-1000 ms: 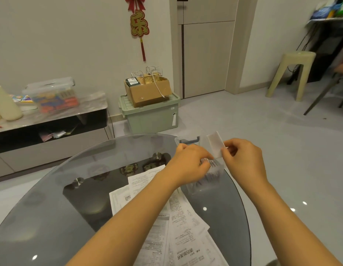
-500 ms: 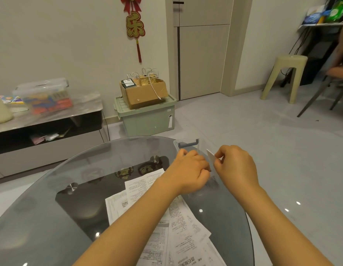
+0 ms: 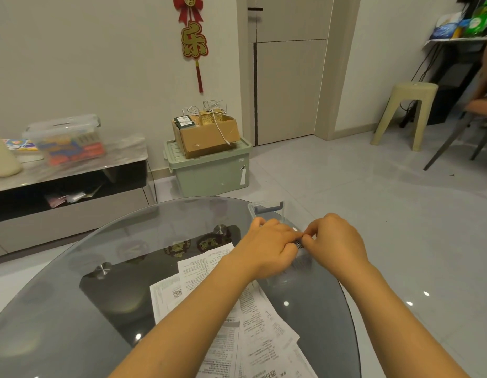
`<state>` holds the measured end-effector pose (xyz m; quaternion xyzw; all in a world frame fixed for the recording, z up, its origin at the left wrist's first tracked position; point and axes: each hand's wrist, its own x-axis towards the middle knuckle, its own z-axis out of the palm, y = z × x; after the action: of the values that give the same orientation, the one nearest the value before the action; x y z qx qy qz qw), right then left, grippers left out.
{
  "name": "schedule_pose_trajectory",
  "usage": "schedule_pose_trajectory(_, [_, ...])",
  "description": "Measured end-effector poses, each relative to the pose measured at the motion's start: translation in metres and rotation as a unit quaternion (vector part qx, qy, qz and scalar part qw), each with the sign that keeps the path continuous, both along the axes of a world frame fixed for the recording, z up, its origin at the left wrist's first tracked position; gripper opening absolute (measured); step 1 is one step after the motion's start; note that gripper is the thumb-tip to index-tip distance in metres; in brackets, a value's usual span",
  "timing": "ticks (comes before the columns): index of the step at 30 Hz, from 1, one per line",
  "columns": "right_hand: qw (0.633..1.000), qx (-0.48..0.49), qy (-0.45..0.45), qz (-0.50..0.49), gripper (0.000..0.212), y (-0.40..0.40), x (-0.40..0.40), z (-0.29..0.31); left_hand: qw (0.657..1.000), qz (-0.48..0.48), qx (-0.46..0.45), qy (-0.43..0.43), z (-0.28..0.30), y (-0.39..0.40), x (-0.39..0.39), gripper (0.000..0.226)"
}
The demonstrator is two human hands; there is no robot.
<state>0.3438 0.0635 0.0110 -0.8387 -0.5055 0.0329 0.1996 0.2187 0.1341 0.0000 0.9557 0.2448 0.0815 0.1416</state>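
Head view. Both hands meet above the far right rim of the round glass table (image 3: 73, 309). The left hand (image 3: 266, 246) and the right hand (image 3: 335, 241), fingers curled, are closed together on the upper edge of a small clear packet (image 3: 300, 261). A barcode label (image 3: 299, 244) shows in the gap between the fingertips. The rest of the packet hangs below the pinch, close over the table top; whether it touches the glass cannot be told, and nothing can be made out through the film.

Handling, as judged: the packet appears very light, thin and limp. It is likely to sag, crumple or slide between smooth fingertips rather than break. The best hold is probably at the top edge, one fingertip pinch on each side and close together. The labelled patch should offer stiffer, less slippery purchase than the bare film.

A clear box (image 3: 266, 208) stands at the table's far edge, just beyond the hands. Printed sheets (image 3: 253, 317) lie on the table's near half, under the left forearm.
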Motion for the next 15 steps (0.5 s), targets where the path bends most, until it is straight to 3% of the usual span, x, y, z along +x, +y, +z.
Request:
schedule_pose_trajectory(5, [0.994, 0.060, 0.091, 0.006, 0.018, -0.006, 0.009, -0.002, 0.995, 0.015, 0.018, 0.092, 0.003, 0.000, 0.006, 0.062])
schedule_pose_trajectory(8, [0.994, 0.055, 0.096, 0.028, 0.019, -0.007, 0.011, -0.005, 0.994, 0.030, 0.012, 0.105, 0.006, -0.003, 0.008, 0.056])
schedule_pose_trajectory(11, [0.993, 0.062, 0.094, 0.034, 0.018, -0.011, 0.011, -0.003, 0.998, 0.036, 0.023, 0.048, 0.009, -0.014, 0.002, 0.063])
schedule_pose_trajectory(15, [0.995, 0.073, 0.059, 0.038, 0.019, -0.016, 0.003, -0.001, 0.996, 0.087, 0.024, -0.028, 0.015, -0.025, -0.017, 0.051])
